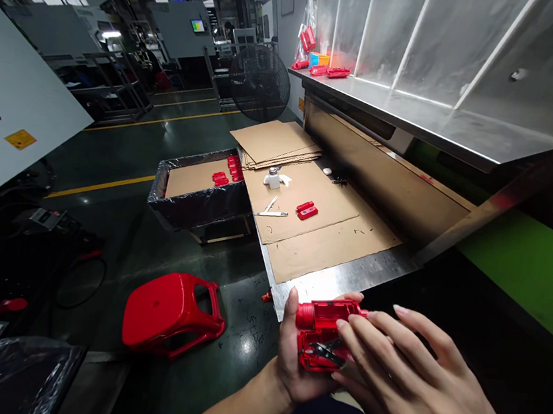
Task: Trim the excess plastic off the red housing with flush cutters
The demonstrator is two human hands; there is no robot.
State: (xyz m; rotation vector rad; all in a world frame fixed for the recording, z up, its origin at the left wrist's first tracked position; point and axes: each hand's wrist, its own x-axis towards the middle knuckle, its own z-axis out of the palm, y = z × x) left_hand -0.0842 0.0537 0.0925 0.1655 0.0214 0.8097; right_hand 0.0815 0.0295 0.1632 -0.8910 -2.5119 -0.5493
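Observation:
My left hand (297, 371) is wrapped round a red plastic housing (311, 315) from the left and below, the thumb standing up along its side. The housing has two hollow halves side by side, with a ribbed round end. Across the lower half lies a small black and silver metal tool (324, 352), partly covered, so its kind is unclear. From the right, my right hand (403, 363) lays its fingertips on the housing, with the thumb near its lower edge. Another red plastic piece (307, 211) rests on the cardboard-covered bench (316, 252) ahead.
A white-handled blade-like tool (271, 214) and a small bottle (272, 178) lie near stacked cardboard (277, 141). A black-wrapped bin (191, 203) holds several red pieces. A red stool (167, 311) stands on the floor. A metal shelf (418, 120) overhangs the bench; a fan (258, 84) stands behind.

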